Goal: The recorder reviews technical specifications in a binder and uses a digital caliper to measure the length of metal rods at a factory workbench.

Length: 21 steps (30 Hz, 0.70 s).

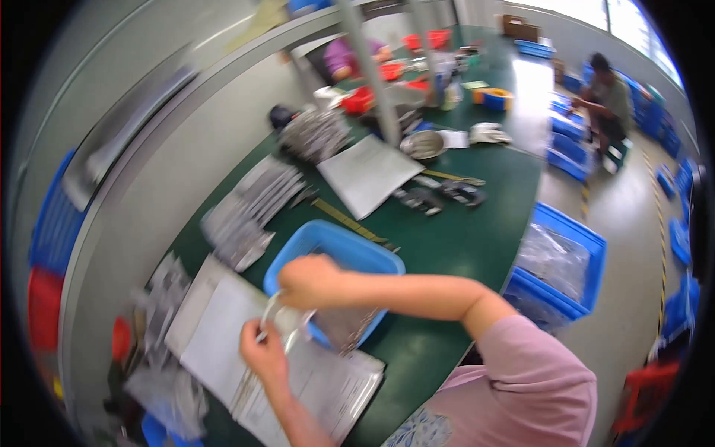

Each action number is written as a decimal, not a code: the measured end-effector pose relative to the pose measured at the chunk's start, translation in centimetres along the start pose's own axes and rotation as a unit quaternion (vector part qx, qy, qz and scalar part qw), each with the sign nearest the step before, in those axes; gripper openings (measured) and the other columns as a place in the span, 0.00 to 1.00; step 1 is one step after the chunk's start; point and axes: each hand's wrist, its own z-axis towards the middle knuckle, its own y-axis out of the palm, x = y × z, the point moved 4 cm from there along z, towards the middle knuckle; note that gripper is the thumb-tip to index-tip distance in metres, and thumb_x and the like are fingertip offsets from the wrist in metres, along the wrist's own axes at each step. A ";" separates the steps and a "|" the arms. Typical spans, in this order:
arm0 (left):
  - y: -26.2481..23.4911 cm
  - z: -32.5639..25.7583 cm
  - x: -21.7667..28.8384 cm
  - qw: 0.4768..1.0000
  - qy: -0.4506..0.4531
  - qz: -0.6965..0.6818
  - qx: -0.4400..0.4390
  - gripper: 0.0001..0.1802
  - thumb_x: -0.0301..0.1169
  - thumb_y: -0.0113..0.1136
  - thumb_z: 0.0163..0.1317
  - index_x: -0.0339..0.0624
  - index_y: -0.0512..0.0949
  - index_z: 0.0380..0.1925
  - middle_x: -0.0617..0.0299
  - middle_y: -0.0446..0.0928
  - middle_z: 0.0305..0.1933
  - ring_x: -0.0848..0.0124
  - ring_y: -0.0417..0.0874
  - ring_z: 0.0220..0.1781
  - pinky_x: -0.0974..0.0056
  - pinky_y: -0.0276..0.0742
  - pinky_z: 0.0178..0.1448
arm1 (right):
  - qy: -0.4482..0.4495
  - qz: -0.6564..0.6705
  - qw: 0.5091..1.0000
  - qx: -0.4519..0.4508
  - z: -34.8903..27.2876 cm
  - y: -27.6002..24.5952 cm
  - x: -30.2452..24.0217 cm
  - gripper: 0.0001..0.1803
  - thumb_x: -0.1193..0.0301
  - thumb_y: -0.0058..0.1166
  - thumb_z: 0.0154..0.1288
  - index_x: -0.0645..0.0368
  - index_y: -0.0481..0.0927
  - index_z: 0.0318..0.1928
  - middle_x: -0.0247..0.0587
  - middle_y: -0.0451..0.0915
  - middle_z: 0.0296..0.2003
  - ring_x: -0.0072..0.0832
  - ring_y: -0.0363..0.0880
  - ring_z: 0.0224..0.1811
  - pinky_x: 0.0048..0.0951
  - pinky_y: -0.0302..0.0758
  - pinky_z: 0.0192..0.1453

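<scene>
Over a blue plastic basin (387,261), my right hand (309,281) is closed, fingers curled down on a whitish, partly see-through loop-like piece (286,316). My left hand (265,356), lower and to the left, pinches the near side of that same piece; a small shiny end shows by its fingertips. Blur hides exactly what the piece is. In the basin lies a clear plastic bag (342,328) with small greyish contents, partly covered by my right forearm. An open folder with printed sheets (313,395) lies beneath my left hand and forearm.
Bundled plastic bags (257,201), a white sheet (369,175), black-handled tools (439,195) and a metal bowl (423,145) lie farther up the green table (477,246). Blue crates (570,261) stand right of it. A person (607,104) sits beyond; another is across the table.
</scene>
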 end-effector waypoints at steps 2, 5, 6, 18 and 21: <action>1.6 0.7 1.6 0.999 -0.023 -0.033 -0.015 0.08 0.24 0.57 0.52 0.36 0.74 0.32 0.56 0.74 0.32 0.64 0.76 0.36 0.64 0.74 0.41 | 0.004 0.039 0.999 0.030 0.5 -1.1 2.0 0.13 0.59 0.55 0.48 0.56 0.80 0.25 0.44 0.79 0.25 0.42 0.79 0.31 0.39 0.74 0.34; -0.4 1.3 4.4 0.988 0.099 -0.063 0.097 0.10 0.23 0.58 0.49 0.38 0.75 0.33 0.56 0.73 0.35 0.62 0.75 0.41 0.61 0.70 0.48 | -0.024 0.071 0.997 -0.008 2.3 -0.3 0.4 0.15 0.59 0.59 0.47 0.59 0.79 0.25 0.43 0.79 0.23 0.38 0.79 0.28 0.35 0.74 0.33; -1.6 1.1 4.7 0.978 0.155 -0.077 0.121 0.10 0.23 0.58 0.48 0.38 0.75 0.33 0.56 0.73 0.35 0.61 0.75 0.41 0.60 0.69 0.49 | -0.046 0.085 0.995 -0.030 2.7 0.4 -1.1 0.14 0.61 0.59 0.48 0.61 0.79 0.26 0.43 0.79 0.22 0.35 0.80 0.27 0.32 0.74 0.32; 2.1 0.0 -0.4 0.986 -0.110 -0.119 -0.035 0.14 0.35 0.45 0.62 0.36 0.73 0.25 0.44 0.76 0.27 0.51 0.79 0.33 0.52 0.72 0.38 | -0.175 0.241 0.955 -0.006 2.8 3.1 -0.1 0.10 0.71 0.50 0.62 0.65 0.75 0.26 0.30 0.72 0.19 0.14 0.65 0.21 0.19 0.60 0.23; 4.4 0.4 -3.2 0.991 -0.098 -0.020 -0.089 0.15 0.34 0.44 0.61 0.36 0.76 0.26 0.44 0.78 0.30 0.50 0.80 0.38 0.50 0.73 0.41 | -0.129 0.356 0.925 0.044 2.5 3.6 -0.4 0.09 0.69 0.48 0.65 0.62 0.74 0.29 0.28 0.71 0.22 0.14 0.64 0.22 0.18 0.59 0.23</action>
